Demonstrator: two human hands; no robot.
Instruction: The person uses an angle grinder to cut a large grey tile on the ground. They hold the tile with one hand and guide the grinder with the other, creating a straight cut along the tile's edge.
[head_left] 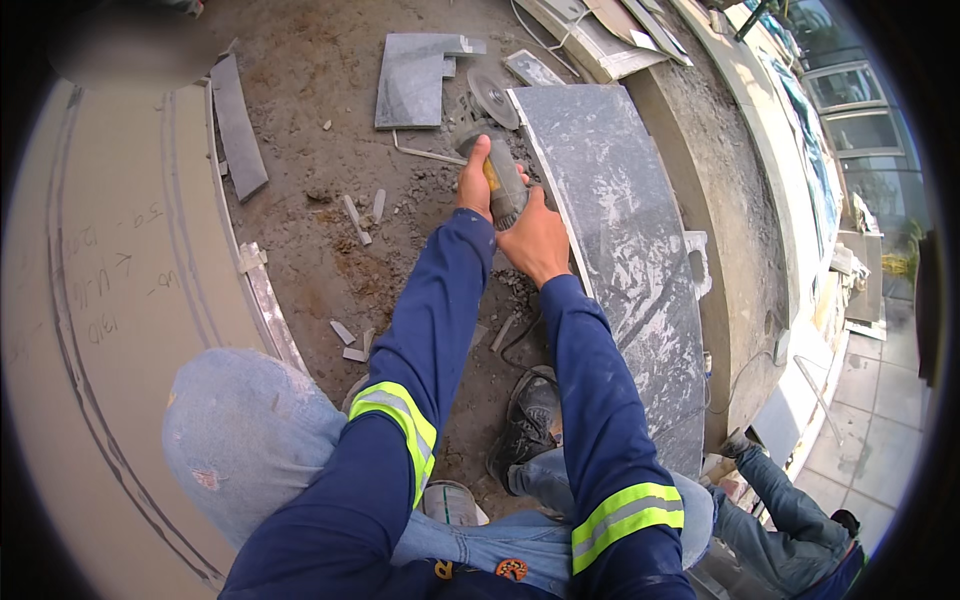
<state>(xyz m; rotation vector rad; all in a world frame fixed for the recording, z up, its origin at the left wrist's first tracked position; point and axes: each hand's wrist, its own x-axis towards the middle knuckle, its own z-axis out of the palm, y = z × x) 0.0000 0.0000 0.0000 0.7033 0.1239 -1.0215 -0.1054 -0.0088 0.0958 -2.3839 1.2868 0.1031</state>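
- Grey stone was what I worked on: a long curved slab (625, 250) lay on the dusty ground, running from just past my hands back toward my right knee
- I had an angle grinder (497, 165) gripped in both hands, its round disc (492, 95) sitting at the slab's far left corner, touching or very near its edge; I could not tell which
- My left hand (475, 185) was wrapped shut around the grinder's body near the head, thumb up along it
- My right hand (535, 240) was closed on the rear of the handle, just beside the slab's left edge
- I judged the step in hand to be cutting or trimming the slab's edge at that corner
- The next move, as I read it, called for a firm two-handed hold and a level disc drawn steadily along the edge, with the cord (520, 340) trailing near my shoe (525, 420) kept out of the way
- Stone offcuts (355, 220) and a flat grey tile piece (410, 80) lay scattered on the dirt to my left
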